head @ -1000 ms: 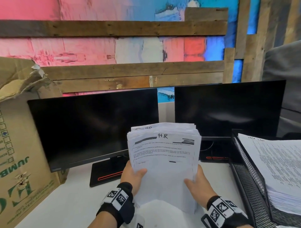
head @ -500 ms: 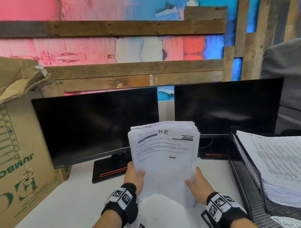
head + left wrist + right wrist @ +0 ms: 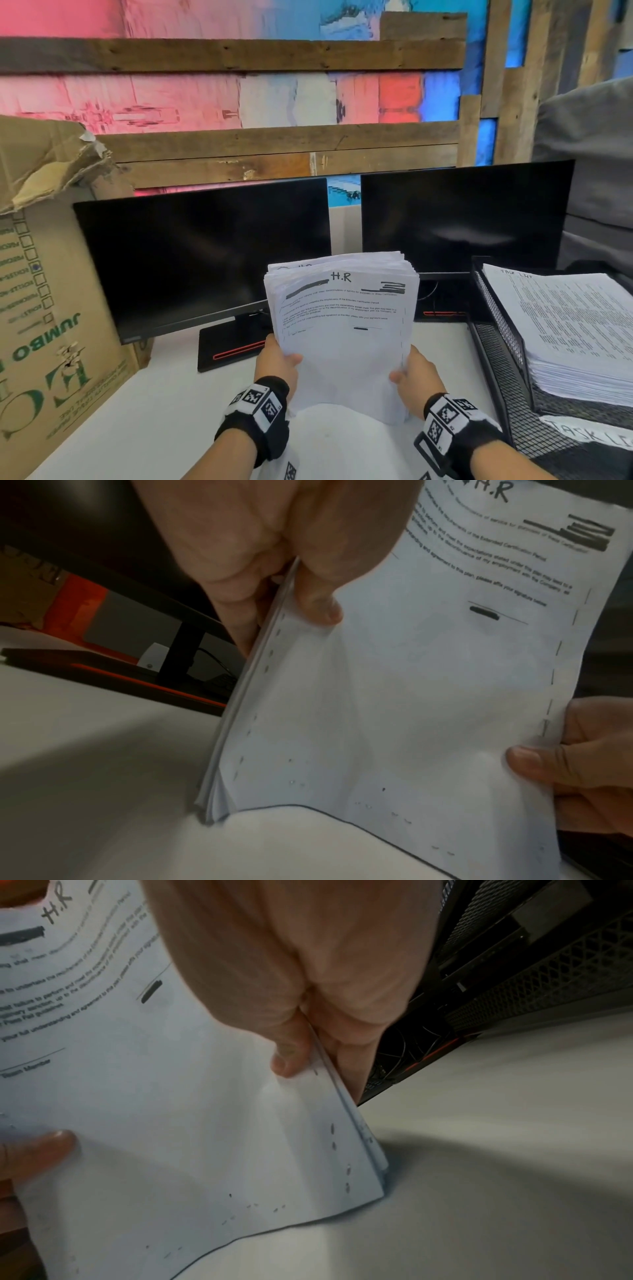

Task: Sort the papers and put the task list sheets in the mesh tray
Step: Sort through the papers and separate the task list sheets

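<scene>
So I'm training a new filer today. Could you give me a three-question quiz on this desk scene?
1. True or false: the stack is held by both the left hand and the right hand.
2. What is handwritten on the stack's top sheet?
   A. H.R  B. Task list  C. Payroll
3. On which side of the desk does the mesh tray stand?

Key: 1 true; 2 A; 3 the right.
</scene>
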`<act>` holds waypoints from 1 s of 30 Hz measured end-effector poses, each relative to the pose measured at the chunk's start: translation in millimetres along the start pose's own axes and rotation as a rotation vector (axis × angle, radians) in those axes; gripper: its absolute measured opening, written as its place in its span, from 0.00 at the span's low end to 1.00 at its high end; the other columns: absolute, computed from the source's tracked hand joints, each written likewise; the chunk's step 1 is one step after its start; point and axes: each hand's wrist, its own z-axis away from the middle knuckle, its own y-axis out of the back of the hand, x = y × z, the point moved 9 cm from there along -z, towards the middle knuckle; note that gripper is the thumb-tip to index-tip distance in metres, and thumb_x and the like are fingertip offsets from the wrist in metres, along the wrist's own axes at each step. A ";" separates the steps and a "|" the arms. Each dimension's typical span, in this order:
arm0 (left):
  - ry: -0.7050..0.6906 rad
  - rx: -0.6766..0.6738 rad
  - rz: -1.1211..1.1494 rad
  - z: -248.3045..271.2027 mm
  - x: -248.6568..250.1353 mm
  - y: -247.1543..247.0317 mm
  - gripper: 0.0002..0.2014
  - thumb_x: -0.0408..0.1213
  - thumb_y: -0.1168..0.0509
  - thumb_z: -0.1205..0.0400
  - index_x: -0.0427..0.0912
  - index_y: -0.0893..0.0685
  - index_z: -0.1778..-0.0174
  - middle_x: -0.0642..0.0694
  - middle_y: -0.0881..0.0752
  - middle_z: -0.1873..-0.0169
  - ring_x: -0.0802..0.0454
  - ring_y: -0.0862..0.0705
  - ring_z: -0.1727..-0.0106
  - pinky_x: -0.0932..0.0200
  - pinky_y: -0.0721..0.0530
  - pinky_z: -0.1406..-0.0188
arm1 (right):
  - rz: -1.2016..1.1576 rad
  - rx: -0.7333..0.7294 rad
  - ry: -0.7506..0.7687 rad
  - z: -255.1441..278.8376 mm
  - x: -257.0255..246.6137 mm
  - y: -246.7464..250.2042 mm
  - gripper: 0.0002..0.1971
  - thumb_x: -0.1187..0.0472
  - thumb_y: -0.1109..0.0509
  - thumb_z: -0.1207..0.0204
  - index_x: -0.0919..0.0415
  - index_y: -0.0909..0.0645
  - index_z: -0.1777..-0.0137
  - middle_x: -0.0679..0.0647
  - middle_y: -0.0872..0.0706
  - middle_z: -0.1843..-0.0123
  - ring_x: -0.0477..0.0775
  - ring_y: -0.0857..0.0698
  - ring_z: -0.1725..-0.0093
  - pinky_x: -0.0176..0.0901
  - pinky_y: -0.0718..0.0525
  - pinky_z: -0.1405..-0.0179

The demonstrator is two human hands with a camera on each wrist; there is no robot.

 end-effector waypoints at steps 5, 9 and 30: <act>0.019 -0.014 -0.037 13.6 1.9 9.6 0.22 0.25 0.35 0.20 0.37 0.28 0.29 0.38 0.21 0.33 0.39 0.24 0.30 0.49 0.25 0.31 | 0.047 -0.016 0.012 14.8 -4.5 3.9 0.17 0.72 0.37 0.21 0.63 0.27 0.34 0.55 0.20 0.50 0.54 0.21 0.51 0.39 0.26 0.51; 0.003 -0.034 -0.133 25.6 10.7 16.5 0.23 0.27 0.33 0.20 0.35 0.29 0.30 0.38 0.21 0.34 0.40 0.23 0.31 0.52 0.25 0.32 | 0.114 -0.034 0.036 28.4 -12.8 12.7 0.14 0.70 0.35 0.21 0.65 0.26 0.36 0.55 0.20 0.50 0.53 0.21 0.51 0.36 0.26 0.54; 0.001 -0.415 -0.225 106.7 3.1 -12.6 0.15 0.35 0.29 0.23 0.39 0.17 0.40 0.41 0.12 0.50 0.41 0.13 0.50 0.46 0.12 0.51 | 0.303 -0.052 -0.046 125.0 17.9 74.6 0.14 0.65 0.32 0.24 0.65 0.22 0.39 0.56 0.17 0.41 0.54 0.17 0.45 0.34 0.22 0.52</act>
